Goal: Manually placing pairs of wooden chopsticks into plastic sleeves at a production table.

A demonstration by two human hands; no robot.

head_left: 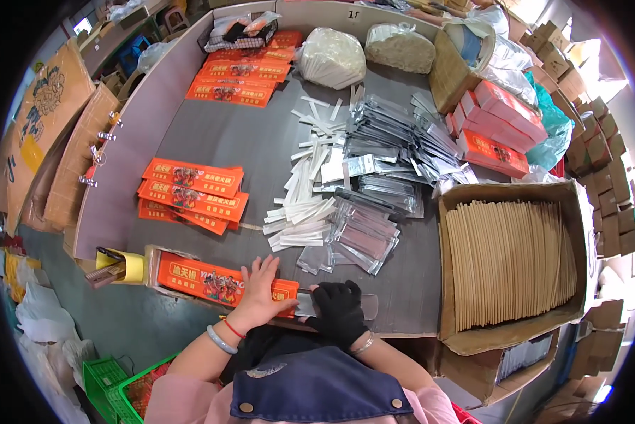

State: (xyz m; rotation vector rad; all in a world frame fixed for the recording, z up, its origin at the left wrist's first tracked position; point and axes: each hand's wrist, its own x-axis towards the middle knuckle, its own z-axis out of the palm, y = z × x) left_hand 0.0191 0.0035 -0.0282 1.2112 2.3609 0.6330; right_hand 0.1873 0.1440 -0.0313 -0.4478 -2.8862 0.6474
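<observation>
My left hand (259,288) lies spread on a long orange printed paper sleeve (197,277), thumb toward its right end. That sleeve is on top in a shallow cardboard tray (153,266) at the table's front edge. My right hand (337,312), in a black fingerless glove, closes over a flat clear plastic packet (368,307). The packet's left end meets the sleeve's right end; whether it is inside cannot be made out. Behind my hands lie a heap of clear plastic packets (363,237) and many narrow white paper packets (300,225).
Fanned orange sleeves (194,192) lie at left, more (240,74) farther back beside a wire basket (238,37). A cardboard box of wooden chopsticks (512,265) stands at right. Far off are bagged white packets (331,60) and red boxes (497,120). A yellow holder (135,268) sits at the left corner.
</observation>
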